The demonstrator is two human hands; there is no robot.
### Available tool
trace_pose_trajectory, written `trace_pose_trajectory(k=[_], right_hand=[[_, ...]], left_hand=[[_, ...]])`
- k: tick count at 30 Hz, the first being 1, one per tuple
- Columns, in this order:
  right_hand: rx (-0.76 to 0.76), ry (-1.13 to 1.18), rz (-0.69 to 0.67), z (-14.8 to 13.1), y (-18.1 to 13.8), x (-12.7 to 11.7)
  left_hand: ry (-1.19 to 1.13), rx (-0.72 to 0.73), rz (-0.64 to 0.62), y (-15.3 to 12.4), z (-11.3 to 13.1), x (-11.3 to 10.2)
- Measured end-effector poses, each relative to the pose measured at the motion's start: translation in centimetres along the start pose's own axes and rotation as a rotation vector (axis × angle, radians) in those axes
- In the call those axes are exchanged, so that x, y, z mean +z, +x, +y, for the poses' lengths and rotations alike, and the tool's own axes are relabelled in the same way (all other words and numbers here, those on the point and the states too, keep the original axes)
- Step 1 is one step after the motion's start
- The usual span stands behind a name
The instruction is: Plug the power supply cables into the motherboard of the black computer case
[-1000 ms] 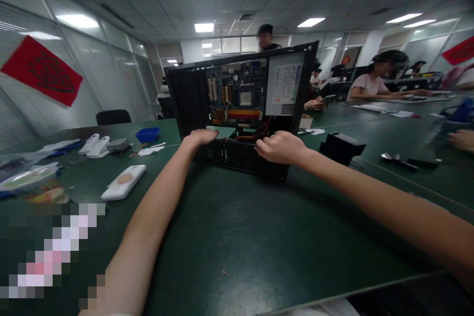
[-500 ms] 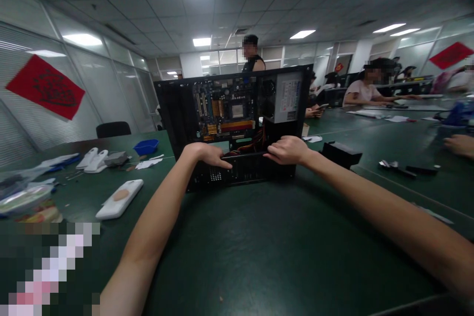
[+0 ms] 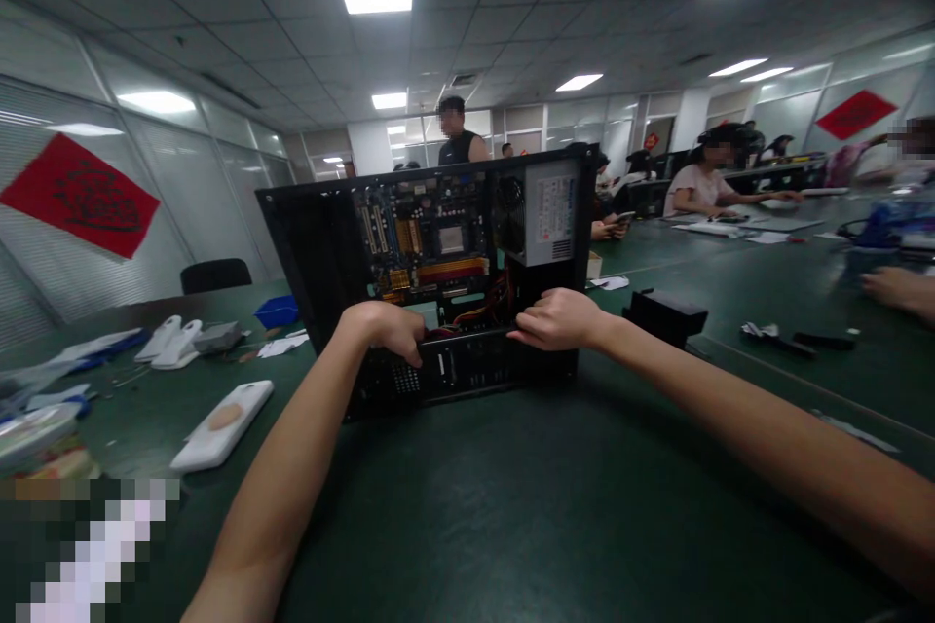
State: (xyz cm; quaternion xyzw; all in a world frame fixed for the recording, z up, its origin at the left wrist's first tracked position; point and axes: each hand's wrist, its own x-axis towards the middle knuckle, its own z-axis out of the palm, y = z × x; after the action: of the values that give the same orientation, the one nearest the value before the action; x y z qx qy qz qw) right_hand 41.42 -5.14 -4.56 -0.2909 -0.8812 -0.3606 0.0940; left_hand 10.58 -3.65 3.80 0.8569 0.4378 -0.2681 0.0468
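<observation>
An opened black computer case (image 3: 307, 263) stands tilted on the green table, its inside facing me. A motherboard (image 3: 451, 238) and a power supply (image 3: 551, 214) are fitted in it, with coloured cables (image 3: 486, 307) below them. My left hand (image 3: 380, 326) is closed over the near rim, thumb outside and fingers hidden inside the case. My right hand (image 3: 559, 319), further right along the same rim, is curled closed with the edge pinched in its fingers.
On the green table (image 3: 474, 506), a white phone (image 3: 225, 426) and a blue tray (image 3: 278, 311) lie left. A black metal bracket (image 3: 666, 314) and black strips (image 3: 822, 341) lie right. Another person's hand (image 3: 902, 292) is at the far right; several people are beyond.
My view has tilted up slightly. The case's left end has swung a little left and nearer. My left thumb, stretched out before, now bends down over the rim.
</observation>
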Motion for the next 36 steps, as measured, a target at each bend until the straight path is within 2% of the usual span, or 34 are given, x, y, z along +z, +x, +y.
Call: trace_pose_trajectory(k=[3, 5, 9, 13, 17, 20, 23, 27, 28, 30, 32, 36], right_hand=[[0.08, 0.028, -0.118, -0.4, 0.9, -1.6], [0.156, 0.116, -0.113, -0.9, 2.2, -2.6], [0.188, 0.39, -0.061, -2.2, 6.5, -3.8], [0.162, 0.52, -0.184, -2.7, 11.0, -4.3], [0.204, 0.6, -0.276, -2.0, 13.1, -4.2], [0.151, 0.742, -0.268, -1.1, 12.9, -4.1], [0.114, 0.808, -0.235, -0.5, 11.9, -4.8], [0.071, 0.904, -0.178, 0.1, 10.5, -7.6], [0.065, 0.934, -0.173, 0.2, 10.1, -8.5], [0.072, 0.971, -0.196, 0.4, 9.1, -10.5], [0.099, 0.985, -0.205, 0.7, 7.9, -12.1], [0.145, 0.983, -0.16, 1.2, 5.9, -14.0]], left_hand=[[-0.188, -0.033, 0.035, -0.9, -0.2, -0.2], [-0.318, -0.054, 0.127, -1.4, -0.3, -0.4], [-0.227, -0.027, 0.289, -1.2, -0.6, -0.2], [-0.189, 0.042, 0.231, 1.2, -2.2, 1.2], [-0.219, 0.091, 0.207, 3.0, -3.9, 2.2], [-0.206, 0.115, 0.317, 2.1, -3.6, 1.6], [-0.226, 0.193, 0.526, -0.4, -1.8, 0.2], [-0.182, 0.331, 0.825, -4.0, 1.3, -1.3], [-0.189, 0.346, 0.865, -4.8, 1.9, -1.5], [-0.231, 0.373, 0.883, -6.1, 2.8, -1.5], [-0.271, 0.398, 0.837, -7.1, 3.3, -1.3], [-0.265, 0.417, 0.787, -7.5, 3.8, -0.5]])
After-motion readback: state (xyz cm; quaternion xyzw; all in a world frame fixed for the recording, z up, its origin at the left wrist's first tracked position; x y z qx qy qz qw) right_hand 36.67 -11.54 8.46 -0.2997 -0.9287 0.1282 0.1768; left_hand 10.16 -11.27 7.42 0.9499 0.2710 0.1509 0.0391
